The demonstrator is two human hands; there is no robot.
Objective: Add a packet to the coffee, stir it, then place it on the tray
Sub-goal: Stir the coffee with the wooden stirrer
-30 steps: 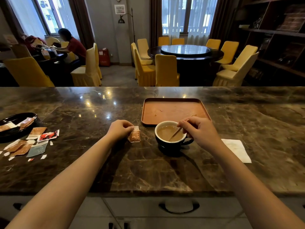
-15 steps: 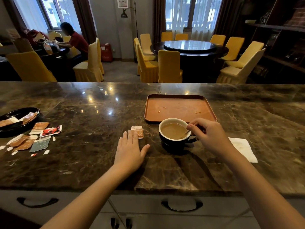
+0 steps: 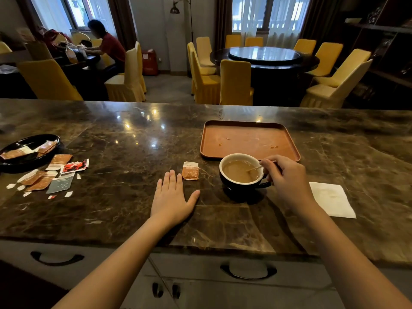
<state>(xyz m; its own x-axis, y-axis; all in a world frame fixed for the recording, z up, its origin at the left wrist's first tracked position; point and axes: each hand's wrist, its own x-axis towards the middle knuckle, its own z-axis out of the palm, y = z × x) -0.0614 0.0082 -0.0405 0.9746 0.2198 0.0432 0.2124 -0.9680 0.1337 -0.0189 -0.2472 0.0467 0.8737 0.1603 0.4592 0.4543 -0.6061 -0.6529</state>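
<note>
A dark cup (image 3: 239, 187) with a white inside holds milky coffee and stands on the marble counter just in front of the brown tray (image 3: 249, 130). My right hand (image 3: 287, 177) pinches a thin wooden stir stick (image 3: 254, 168) whose tip dips into the coffee. An orange packet (image 3: 190, 171) with a torn top lies on the counter left of the cup. My left hand (image 3: 172, 197) rests flat, palm down, fingers apart, just below and left of that packet, not touching it.
A white napkin (image 3: 332, 198) lies right of my right wrist. At far left a black dish (image 3: 26, 148) holds packets, with several more packets and torn scraps (image 3: 55, 175) beside it. Yellow chairs, a round table and a seated person are beyond the counter.
My left hand let go of the orange packet, drew back toward me and flattened on the counter. My right hand keeps the stick in the coffee, its angle shifting.
</note>
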